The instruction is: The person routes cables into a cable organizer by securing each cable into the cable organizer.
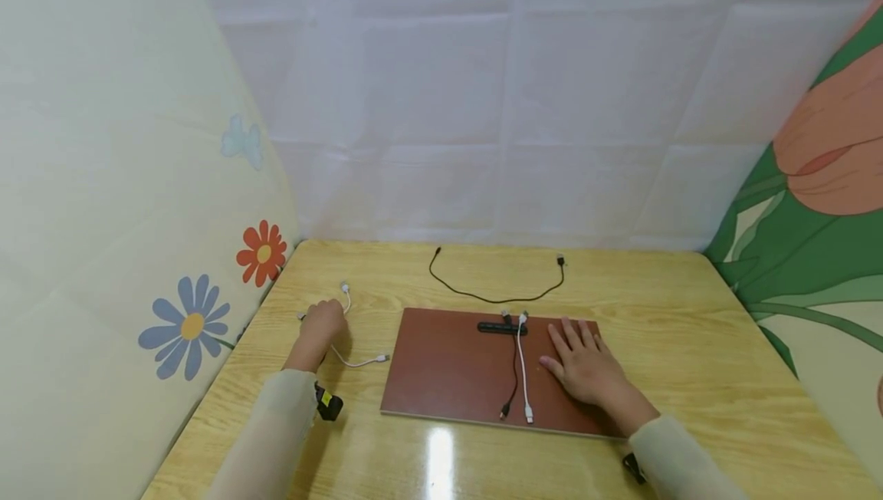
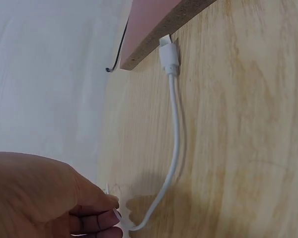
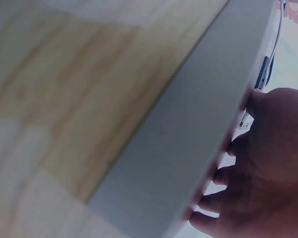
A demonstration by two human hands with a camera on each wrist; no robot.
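My left hand (image 1: 323, 325) pinches a white USB cable (image 2: 176, 124) between thumb and fingers, left of a reddish-brown board (image 1: 441, 377). One plug (image 2: 168, 54) of that cable lies on the table beside the board's edge. Beyond the hand, another white plug (image 1: 345, 287) shows. My right hand (image 1: 586, 368) rests on the board's right part with its fingers spread. Between the hands, a black clip strip (image 1: 502, 328) sits near the board's far edge. A short black cable (image 1: 514, 373) and a second white cable (image 1: 524, 370) run from it toward the near edge.
A longer black cable (image 1: 476, 297) lies in a curve on the wooden table (image 1: 655, 293) behind the board. A white cloth (image 1: 428, 101) hangs at the table's back, with flower-printed cloths on both sides.
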